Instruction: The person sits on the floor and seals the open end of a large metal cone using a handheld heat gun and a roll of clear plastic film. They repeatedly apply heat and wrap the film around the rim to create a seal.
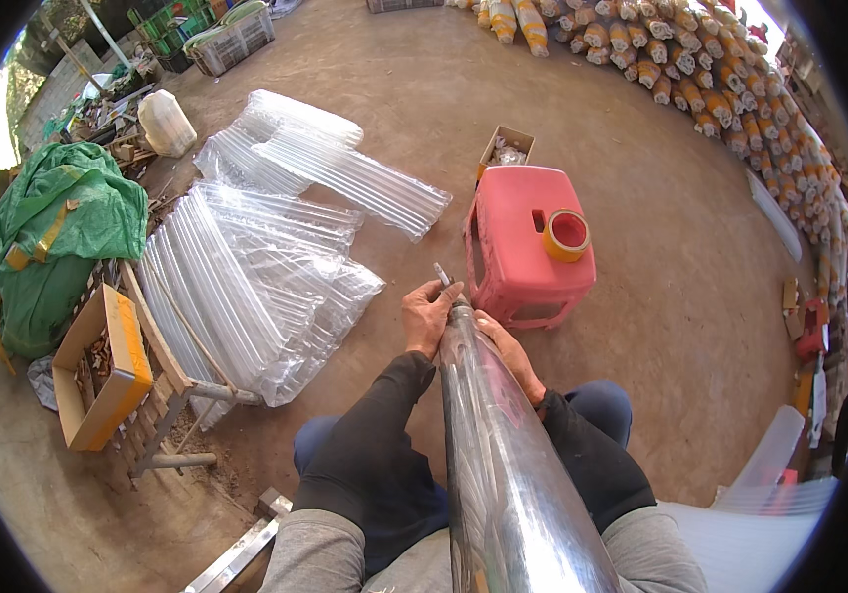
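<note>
A long, glossy silver tube (513, 465) runs from my lap up between my forearms, its dark far end pointing away from me. At that end my left hand (426, 318) is closed, with thumb and fingers pinched on a small slim silvery piece (441, 274) that sticks up past the fingertips. Whether this piece is joined to the tube is hidden. My right hand (509, 354) wraps the right side of the tube near the same end. Just beyond stands a red plastic stool (518, 222), with a roll of yellow tape (566, 237) on its top.
Clear ribbed air-cushion sleeves (236, 287) lie on the floor at left. A cardboard box (127, 371) rests on a wooden-and-metal frame (157, 346) near a green tarp (68, 217). Behind the stool is a small box (506, 150). Stacked wrapped tubes (730, 89) line the far right.
</note>
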`<state>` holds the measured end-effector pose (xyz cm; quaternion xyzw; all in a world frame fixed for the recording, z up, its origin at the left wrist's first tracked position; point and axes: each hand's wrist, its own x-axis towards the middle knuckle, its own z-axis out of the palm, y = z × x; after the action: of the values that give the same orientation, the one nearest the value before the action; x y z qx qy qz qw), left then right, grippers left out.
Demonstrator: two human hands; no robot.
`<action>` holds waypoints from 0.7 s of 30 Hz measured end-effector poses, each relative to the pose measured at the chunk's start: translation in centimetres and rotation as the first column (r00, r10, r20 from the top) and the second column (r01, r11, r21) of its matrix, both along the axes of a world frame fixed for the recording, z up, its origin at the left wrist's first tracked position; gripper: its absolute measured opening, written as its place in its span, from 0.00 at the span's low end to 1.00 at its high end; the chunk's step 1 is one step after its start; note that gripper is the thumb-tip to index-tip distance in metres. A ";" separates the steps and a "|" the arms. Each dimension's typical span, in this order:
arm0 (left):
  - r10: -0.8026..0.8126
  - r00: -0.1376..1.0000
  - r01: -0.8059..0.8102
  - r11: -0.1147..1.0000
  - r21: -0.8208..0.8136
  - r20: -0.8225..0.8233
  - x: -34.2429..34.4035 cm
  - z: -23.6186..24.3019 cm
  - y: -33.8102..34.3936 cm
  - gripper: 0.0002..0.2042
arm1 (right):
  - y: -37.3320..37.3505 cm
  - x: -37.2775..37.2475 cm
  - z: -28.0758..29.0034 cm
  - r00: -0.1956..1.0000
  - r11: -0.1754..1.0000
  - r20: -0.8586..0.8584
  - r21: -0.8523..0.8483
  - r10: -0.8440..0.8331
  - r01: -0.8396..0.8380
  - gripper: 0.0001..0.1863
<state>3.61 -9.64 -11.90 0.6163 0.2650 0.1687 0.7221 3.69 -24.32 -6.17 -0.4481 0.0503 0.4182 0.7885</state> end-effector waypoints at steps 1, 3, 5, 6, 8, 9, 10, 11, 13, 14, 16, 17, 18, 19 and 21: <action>-0.003 1.000 0.003 1.000 0.001 -0.002 0.0 -0.1 0.0 0.11 | 0.0 0.0 0.0 1.000 1.000 -0.002 -0.001 -0.002 0.002 0.26; -0.005 1.000 0.005 1.000 0.006 -0.006 0.0 -0.2 0.1 0.11 | 0.1 0.0 0.2 1.000 1.000 -0.007 -0.003 -0.005 0.005 0.26; -0.011 1.000 0.011 1.000 0.010 -0.008 0.0 -0.1 0.0 0.11 | -0.1 0.1 -0.6 1.000 1.000 -0.011 0.018 -0.001 0.001 0.25; -0.015 1.000 0.015 1.000 -0.002 -0.002 0.1 -0.3 0.0 0.11 | -0.2 0.2 -0.9 1.000 1.000 -0.013 0.028 0.001 0.000 0.24; -0.017 1.000 0.017 1.000 -0.024 0.007 0.1 -0.5 0.1 0.11 | -0.1 0.1 -0.6 1.000 0.999 -0.021 0.049 0.004 -0.003 0.23; -0.018 1.000 0.018 1.000 -0.012 0.007 0.1 -0.7 0.1 0.10 | -0.1 0.1 -0.3 1.000 0.998 -0.026 0.060 0.006 -0.004 0.22; -0.018 1.000 0.018 1.000 -0.001 0.008 0.1 -0.4 0.0 0.10 | 0.0 0.1 0.0 1.000 0.999 -0.029 0.046 -0.005 0.007 0.21; -0.019 1.000 0.019 1.000 0.011 0.008 0.1 -0.3 0.0 0.09 | 0.1 0.0 0.4 0.999 0.999 -0.033 0.033 -0.017 0.018 0.21; -0.023 1.000 0.023 1.000 0.019 0.010 0.1 -0.6 0.1 0.09 | 0.2 -0.2 1.2 0.999 1.000 -0.029 0.010 -0.029 0.029 0.21; -0.025 1.000 0.024 0.999 0.023 0.011 0.1 -0.7 0.1 0.09 | 0.2 -0.3 1.6 0.999 1.000 -0.021 0.001 -0.030 0.030 0.21; -0.014 1.000 0.014 1.000 0.015 0.004 0.1 -0.5 0.1 0.11 | 0.3 -0.3 1.8 0.999 0.999 -0.019 -0.016 -0.037 0.037 0.21; -0.010 1.000 0.010 1.000 0.011 0.001 0.1 -0.3 0.1 0.12 | 0.3 -0.3 1.7 0.999 0.999 -0.025 -0.023 -0.043 0.043 0.21; -0.008 1.000 0.008 1.000 0.009 0.002 0.1 -0.3 0.0 0.12 | 0.3 -0.3 1.7 0.998 0.998 -0.030 -0.030 -0.050 0.049 0.21; -0.004 1.000 0.004 1.000 0.009 0.003 0.1 -0.3 0.0 0.12 | 0.3 -0.2 1.6 0.999 0.999 -0.030 -0.020 -0.043 0.043 0.21; -0.001 1.000 0.001 1.000 0.010 0.002 0.0 -0.3 0.0 0.12 | 0.3 -0.1 1.1 0.999 1.000 -0.029 0.000 -0.030 0.030 0.21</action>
<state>3.65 -9.63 -12.22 0.6198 0.2634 0.1702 0.7193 3.55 -24.03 -5.08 -0.4410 0.0683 0.4126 0.7941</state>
